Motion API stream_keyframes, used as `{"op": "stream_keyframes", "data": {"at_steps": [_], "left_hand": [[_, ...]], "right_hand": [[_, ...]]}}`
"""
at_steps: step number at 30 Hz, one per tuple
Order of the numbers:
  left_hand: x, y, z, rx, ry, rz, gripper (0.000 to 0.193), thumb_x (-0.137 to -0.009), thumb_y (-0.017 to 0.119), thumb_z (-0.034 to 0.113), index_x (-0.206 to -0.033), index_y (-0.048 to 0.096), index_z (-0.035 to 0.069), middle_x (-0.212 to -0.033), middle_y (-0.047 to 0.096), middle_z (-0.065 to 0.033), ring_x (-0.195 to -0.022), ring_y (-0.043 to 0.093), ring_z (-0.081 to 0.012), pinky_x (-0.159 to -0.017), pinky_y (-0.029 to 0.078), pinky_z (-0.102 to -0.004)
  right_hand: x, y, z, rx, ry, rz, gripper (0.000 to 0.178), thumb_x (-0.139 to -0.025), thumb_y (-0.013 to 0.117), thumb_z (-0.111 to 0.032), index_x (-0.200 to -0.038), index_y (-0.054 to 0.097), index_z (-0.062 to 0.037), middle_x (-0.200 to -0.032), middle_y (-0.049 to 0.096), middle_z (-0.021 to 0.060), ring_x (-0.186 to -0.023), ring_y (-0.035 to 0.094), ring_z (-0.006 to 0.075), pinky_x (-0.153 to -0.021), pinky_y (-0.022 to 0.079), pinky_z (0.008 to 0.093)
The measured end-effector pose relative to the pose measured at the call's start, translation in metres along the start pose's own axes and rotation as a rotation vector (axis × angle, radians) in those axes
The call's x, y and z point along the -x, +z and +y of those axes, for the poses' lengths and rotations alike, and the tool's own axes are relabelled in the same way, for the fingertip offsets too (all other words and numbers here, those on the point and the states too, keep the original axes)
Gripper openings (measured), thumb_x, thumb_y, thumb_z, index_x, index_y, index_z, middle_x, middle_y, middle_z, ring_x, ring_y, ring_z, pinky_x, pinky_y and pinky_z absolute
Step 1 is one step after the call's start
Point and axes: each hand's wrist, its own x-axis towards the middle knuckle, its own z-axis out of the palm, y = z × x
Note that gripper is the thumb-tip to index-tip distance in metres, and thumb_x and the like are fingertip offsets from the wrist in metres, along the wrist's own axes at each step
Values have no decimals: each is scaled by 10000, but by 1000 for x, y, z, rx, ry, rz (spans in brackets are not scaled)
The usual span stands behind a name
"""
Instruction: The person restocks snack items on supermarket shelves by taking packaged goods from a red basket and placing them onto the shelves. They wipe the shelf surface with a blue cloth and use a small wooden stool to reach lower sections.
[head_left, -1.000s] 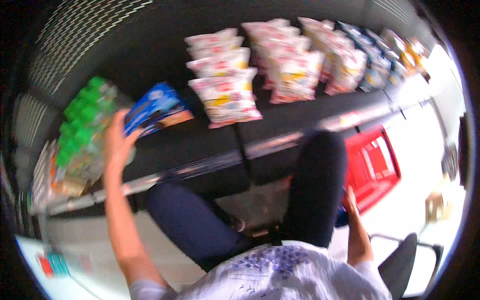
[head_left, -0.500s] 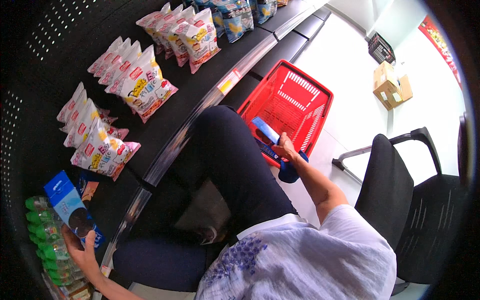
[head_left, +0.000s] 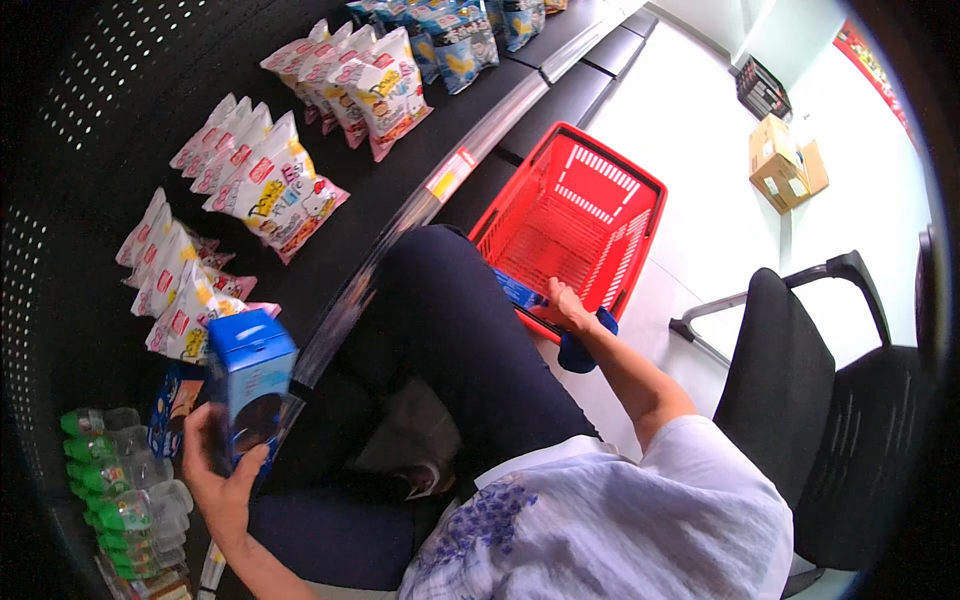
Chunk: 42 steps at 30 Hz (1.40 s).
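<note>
My left hand point(head_left: 225, 480) grips a blue cookie box point(head_left: 250, 385) with a dark round cookie pictured on it, held up over the shelf edge. Behind it on the shelf stands another blue box point(head_left: 172, 408) with an orange-brown panel, partly hidden. My right hand point(head_left: 566, 305) reaches over the near side of the red shopping basket point(head_left: 648, 215), thumb and fingers apart. Beside its fingertips, a dark blue box point(head_left: 520, 291) lies inside the basket, partly covered by the basket's rim and my knee.
Pink-and-white snack bags point(head_left: 280, 195) stand in rows on the black shelf point(head_left: 375, 195), with blue bags point(head_left: 455, 45) farther along. Green-capped clear containers point(head_left: 125, 510) sit at the lower left. A black chair point(head_left: 775, 370) is at my right; a cardboard box point(head_left: 780, 165) and black crate point(head_left: 762, 90) lie beyond.
My left hand has brought its cookie box rightward, away from the green-capped containers. The light blue box that my right hand held has dropped out of sight at the basket, and its fingers have parted.
</note>
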Motion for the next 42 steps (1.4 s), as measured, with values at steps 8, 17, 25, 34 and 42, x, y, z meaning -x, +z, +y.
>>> {"op": "stream_keyframes", "data": {"at_steps": [8, 17, 25, 34, 42], "left_hand": [[-18, 39, 29, -296, 212, -278, 551, -684, 838, 157, -1174, 603, 69, -1088, 638, -149, -1040, 614, -320, -913, 476, -447], [-18, 58, 48, -349, 544, -339, 570, -733, 826, 248, -1208, 579, 52, -1072, 624, -110, -1021, 596, -284, -897, 462, -400], [-15, -21, -17, -216, 441, 372, 414, -890, 712, 245, -1239, 596, 56, -1194, 635, -133, -1106, 617, -276, -955, 474, -390], [-37, -118, -211, -826, 5, 254, 795, -798, 716, 44, -1502, 357, 129, -1516, 410, -136, -1388, 382, -344, -1146, 300, -482], [-37, -116, -213, -788, -132, 170, 630, -763, 765, 98, -1340, 514, 61, -1252, 535, -169, -1212, 508, -380, -1052, 375, -460]], "right_hand": [[78, -171, -199, -767, -626, 194, 725, -780, 832, -346, -1342, 504, -26, -1273, 618, 171, -1214, 578, 260, -1040, 437, 428], [177, -206, -334, 62, -1167, -126, 677, -727, 818, -310, -1288, 546, -46, -1031, 611, 138, -967, 594, 329, -865, 478, 420], [156, -221, -288, -325, -740, 187, 550, -722, 862, -235, -1141, 581, -17, -957, 631, 107, -863, 616, 197, -751, 507, 325], [37, -182, -109, -401, -259, 388, 504, -788, 833, -278, -1084, 542, 8, -885, 625, 98, -769, 597, 169, -662, 503, 325], [20, -90, -59, -152, -21, 150, 533, -759, 811, -303, -1034, 479, 11, -925, 632, 254, -895, 645, 389, -776, 502, 474]]}}
